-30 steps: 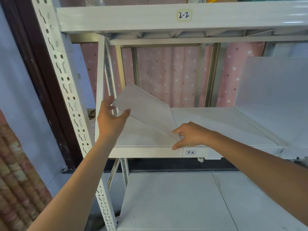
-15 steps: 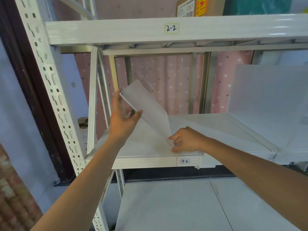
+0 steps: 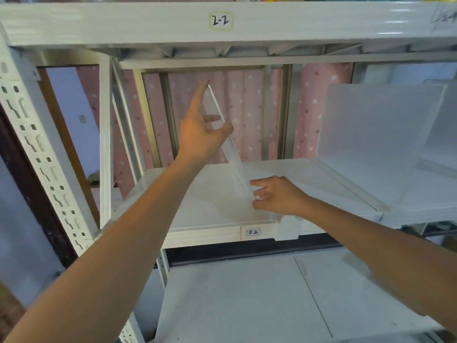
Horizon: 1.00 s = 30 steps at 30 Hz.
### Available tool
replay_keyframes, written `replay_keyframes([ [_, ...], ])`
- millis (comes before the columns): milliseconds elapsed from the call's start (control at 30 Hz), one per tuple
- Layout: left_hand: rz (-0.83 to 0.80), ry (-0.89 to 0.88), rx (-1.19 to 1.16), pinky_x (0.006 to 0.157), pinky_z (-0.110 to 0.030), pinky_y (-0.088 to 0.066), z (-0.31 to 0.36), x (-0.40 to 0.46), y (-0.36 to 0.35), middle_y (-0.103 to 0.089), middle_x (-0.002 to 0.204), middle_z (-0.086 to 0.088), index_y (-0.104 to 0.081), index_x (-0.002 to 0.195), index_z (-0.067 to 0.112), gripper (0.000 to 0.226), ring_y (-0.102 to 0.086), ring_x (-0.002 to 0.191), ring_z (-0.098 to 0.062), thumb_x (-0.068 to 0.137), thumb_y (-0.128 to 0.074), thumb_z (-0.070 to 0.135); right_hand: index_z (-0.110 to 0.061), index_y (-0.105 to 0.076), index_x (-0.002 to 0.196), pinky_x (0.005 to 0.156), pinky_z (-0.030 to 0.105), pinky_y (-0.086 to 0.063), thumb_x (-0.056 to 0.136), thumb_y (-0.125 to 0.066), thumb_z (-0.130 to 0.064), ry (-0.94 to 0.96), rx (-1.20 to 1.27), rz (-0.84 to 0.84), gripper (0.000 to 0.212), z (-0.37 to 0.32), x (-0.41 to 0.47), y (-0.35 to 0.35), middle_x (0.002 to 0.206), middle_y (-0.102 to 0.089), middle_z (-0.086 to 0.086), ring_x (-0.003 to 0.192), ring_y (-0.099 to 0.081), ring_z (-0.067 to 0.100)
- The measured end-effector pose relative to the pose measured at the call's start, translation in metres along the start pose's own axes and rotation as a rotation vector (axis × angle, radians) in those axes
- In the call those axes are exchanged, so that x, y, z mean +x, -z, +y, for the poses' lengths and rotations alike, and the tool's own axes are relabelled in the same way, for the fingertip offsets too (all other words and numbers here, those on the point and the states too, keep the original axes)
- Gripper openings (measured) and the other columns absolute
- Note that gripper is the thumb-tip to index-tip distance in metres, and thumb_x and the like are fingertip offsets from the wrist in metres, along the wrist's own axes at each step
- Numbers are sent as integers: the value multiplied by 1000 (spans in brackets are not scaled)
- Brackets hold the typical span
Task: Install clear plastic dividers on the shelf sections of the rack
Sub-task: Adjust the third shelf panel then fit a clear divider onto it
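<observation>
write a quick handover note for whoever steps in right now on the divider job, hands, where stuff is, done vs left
Left hand: holds the upper part of the clear divider, thumb on the near face, fingers behind it.
Right hand: fingers pinch the divider's lower front corner, just above the shelf labelled 3-2.
Divider: nearly on edge, leaning, top towards the back, bottom end near the shelf's front lip; whether it is seated cannot be told.
Done: a frosted divider stands further right on the same level.
Left: bring this one upright, seat it in line, let go; probably more sections after that.
</observation>
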<state>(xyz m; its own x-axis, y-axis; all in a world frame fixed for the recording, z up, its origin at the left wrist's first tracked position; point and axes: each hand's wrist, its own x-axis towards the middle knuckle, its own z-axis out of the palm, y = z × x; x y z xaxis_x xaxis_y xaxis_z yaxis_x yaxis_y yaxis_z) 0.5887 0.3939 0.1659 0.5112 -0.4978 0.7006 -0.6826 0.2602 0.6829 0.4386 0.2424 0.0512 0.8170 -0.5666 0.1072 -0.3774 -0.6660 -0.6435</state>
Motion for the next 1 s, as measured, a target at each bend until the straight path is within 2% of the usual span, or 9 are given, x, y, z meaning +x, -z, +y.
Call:
replay_keyframes([
  [67, -23, -3, 37, 79, -33, -64, 7, 2, -11, -41, 151, 24, -27, 159, 41, 94, -63, 109, 1, 85, -80, 17, -39, -56, 144, 104, 33, -51, 67, -82, -47, 3, 3, -6, 82, 6, -3, 3, 128, -70, -3, 108, -68, 8],
  [167, -52, -16, 54, 76, -28, -63, 14, 3, -23, -41, 138, 33, -29, 158, 41, 91, -62, 109, 2, 86, -79, 18, -37, -52, 147, 106, 36, -50, 72, -84, -47, 6, 9, 0, 82, 15, -9, 6, 133, -67, -5, 113, -67, 10],
  [300, -67, -53, 56, 70, -16, -57, 19, 3, -35, -36, 156, 20, -30, 156, 43, 89, -61, 106, 5, 86, -78, 18, -37, -49, 149, 107, 40, -50, 73, -80, -54, 43, 23, 37, 84, 26, -16, 7, 137, -65, -7, 117, -65, 6],
  [367, -74, -53, 50, 71, -18, -59, 21, 3, -40, -36, 155, 22, -30, 156, 45, 88, -61, 106, 6, 87, -77, 18, -36, -47, 151, 107, 40, -50, 79, -76, -55, 64, 2, 55, 80, 28, -19, 6, 137, -65, -8, 118, -65, 6],
  [500, -84, -39, 42, 75, -26, -62, 24, 3, -50, -36, 142, 32, -31, 156, 47, 89, -59, 104, 12, 86, -78, 18, -36, -55, 145, 104, 40, -52, 75, -64, -66, 112, 22, 134, 76, 31, -23, 8, 124, -72, -10, 109, -69, 2],
  [633, -92, -53, 43, 75, -26, -63, 28, 2, -56, -32, 160, 21, -31, 156, 45, 89, -59, 102, 14, 85, -79, 19, -36, -61, 140, 97, 40, -57, 82, -73, -53, 124, 62, 116, 61, 38, -25, 16, 123, -73, -5, 106, -71, 6],
  [800, -114, -44, 13, 76, -32, -64, 32, 5, -66, -32, 161, 17, -32, 155, 48, 90, -62, 104, 7, 84, -79, 18, -39, -64, 135, 98, 30, -55, 86, -79, -39, 114, 145, 78, 52, 44, -27, 28, 120, -75, -5, 91, -70, -3],
  [1000, -154, -57, 1, 70, -33, -64, 41, 5, -78, -32, 159, 18, -31, 157, 44, 89, -62, 106, 4, 86, -76, 15, -42, -59, 139, 106, 37, -50, 84, -76, -52, 104, 118, 55, 59, 55, -32, 37, 116, -75, -12, 103, -72, 5],
])
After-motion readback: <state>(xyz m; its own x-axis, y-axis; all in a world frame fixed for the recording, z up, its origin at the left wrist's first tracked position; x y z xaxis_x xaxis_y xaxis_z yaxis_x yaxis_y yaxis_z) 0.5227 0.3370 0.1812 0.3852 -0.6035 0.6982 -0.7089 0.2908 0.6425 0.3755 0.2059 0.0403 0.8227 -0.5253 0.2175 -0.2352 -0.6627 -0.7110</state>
